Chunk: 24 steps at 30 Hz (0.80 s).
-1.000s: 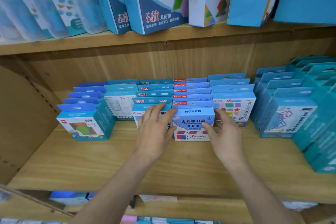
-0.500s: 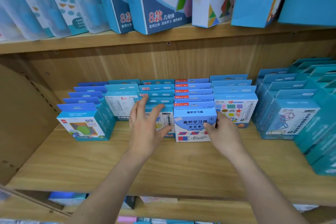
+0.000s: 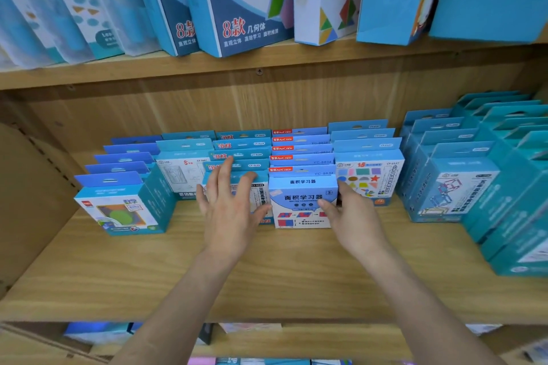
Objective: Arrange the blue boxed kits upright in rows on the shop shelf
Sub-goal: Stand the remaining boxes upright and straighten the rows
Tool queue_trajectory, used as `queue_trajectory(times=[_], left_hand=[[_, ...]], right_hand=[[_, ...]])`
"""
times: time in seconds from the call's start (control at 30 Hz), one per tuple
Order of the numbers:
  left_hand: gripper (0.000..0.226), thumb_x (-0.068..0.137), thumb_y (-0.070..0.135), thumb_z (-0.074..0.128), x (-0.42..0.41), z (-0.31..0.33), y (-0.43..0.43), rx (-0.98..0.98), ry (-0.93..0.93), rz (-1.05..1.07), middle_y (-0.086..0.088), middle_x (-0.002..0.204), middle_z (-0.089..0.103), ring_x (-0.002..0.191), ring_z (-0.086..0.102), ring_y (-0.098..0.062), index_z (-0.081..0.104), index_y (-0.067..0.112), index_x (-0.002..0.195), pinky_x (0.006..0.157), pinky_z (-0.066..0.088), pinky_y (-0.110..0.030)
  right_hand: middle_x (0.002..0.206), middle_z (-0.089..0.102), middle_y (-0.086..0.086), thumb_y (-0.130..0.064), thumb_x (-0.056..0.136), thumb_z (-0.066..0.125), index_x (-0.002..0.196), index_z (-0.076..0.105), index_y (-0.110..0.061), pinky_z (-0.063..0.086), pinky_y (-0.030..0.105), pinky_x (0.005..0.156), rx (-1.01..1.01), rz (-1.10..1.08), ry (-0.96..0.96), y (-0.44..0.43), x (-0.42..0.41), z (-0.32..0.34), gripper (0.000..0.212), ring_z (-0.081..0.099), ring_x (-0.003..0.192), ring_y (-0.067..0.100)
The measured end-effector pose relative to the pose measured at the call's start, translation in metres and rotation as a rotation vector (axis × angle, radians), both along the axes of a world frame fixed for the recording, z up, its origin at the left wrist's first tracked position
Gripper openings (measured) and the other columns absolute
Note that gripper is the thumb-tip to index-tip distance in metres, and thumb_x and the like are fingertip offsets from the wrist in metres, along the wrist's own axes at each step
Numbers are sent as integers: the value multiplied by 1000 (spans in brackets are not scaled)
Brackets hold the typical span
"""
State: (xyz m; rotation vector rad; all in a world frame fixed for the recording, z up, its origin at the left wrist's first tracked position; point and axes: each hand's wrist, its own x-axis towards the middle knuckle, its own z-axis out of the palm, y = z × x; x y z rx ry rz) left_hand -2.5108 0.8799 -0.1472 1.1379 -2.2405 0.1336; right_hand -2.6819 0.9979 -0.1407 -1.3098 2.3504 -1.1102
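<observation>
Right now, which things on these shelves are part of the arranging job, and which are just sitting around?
In the job: front kit, pinched by the right hand; neighbouring kit row, touched by the left hand; middle shelf.
Just there: tall boxes on the upper shelf; packs on the lower shelf.

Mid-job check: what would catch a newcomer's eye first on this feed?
Two bare hands at the middle of the shelf: the left hand rests open on a front kit, and the right hand pinches the right edge of the white-fronted kit beside it. Rows of upright blue kits stand behind. Big boxes lean overhead.
</observation>
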Motion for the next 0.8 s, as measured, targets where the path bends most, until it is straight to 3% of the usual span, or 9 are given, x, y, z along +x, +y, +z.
queue_trajectory(times=[0.27,0.33,0.4,0.53,0.67,0.8], left_hand=[[57,65,38,82,-6,7,15,-83,-8,-36,-13,143,41,129,30,-30,59,23,115,104,29,-59],[53,66,39,82,-8,8,16,-81,-5,-45,-14,142,42,129,31,-30,61,22,112,104,30,-58],[50,66,36,83,-9,8,17,-77,-8,-44,-15,141,44,128,31,-31,63,20,109,103,32,-57],[48,67,34,82,-11,5,18,-74,-31,-34,-16,139,45,126,33,-32,63,18,108,103,32,-55],[51,66,33,83,-12,4,18,-61,-77,-29,-16,137,46,125,37,-35,61,16,110,104,32,-54],[53,65,32,84,-13,8,18,-55,-106,-30,-16,137,46,125,38,-37,60,15,110,104,34,-54]], right_hand=[[106,66,-18,-39,87,63,125,54,-30,52,35,86,-128,30,-209,12,-9,1,40,64,97,5],[112,63,-15,-39,88,62,133,51,-25,48,28,87,-183,-24,-257,18,-15,4,48,62,100,4],[124,60,-8,-37,90,60,134,50,-20,43,25,89,-256,-129,-192,28,-25,10,49,58,108,7],[140,43,8,-22,89,61,140,39,-14,34,36,103,-268,-285,202,38,-46,13,56,40,128,25],[144,36,13,-22,84,64,145,20,-19,38,49,105,-108,-235,145,29,-59,5,75,40,130,33],[134,45,7,-19,86,64,147,19,-17,45,41,95,-85,-183,76,24,-61,6,76,51,117,26]])
